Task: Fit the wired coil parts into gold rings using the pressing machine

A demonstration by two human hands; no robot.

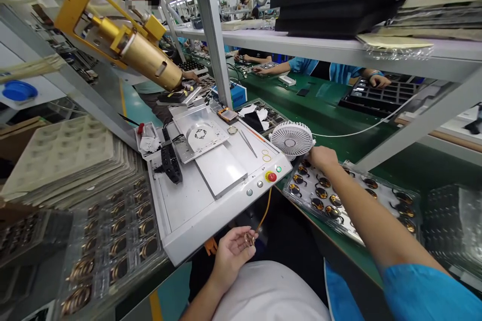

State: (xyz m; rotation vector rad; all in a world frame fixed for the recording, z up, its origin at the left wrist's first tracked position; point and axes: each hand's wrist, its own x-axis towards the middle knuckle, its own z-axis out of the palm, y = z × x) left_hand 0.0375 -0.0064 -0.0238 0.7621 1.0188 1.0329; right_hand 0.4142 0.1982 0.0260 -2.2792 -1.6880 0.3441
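My left hand is low in front of my body, palm up. Its thumb and fingers close around small copper-coloured rings; how many I cannot make out. My right hand reaches forward, right beside a white fan, over the far left edge of a clear tray. Its fingertips are hidden, so I cannot see whether they hold anything. Round dark parts with orange, shiny faces sit in rows in that tray. At left, another clear tray bears dark discs and stacked copper-coloured rings.
A white machine bed with a metal fixture plate, tweezers and a red button stands ahead. Above it hangs a gold cylinder head. Moulded trays are stacked left. Co-workers' arms show across the green bench.
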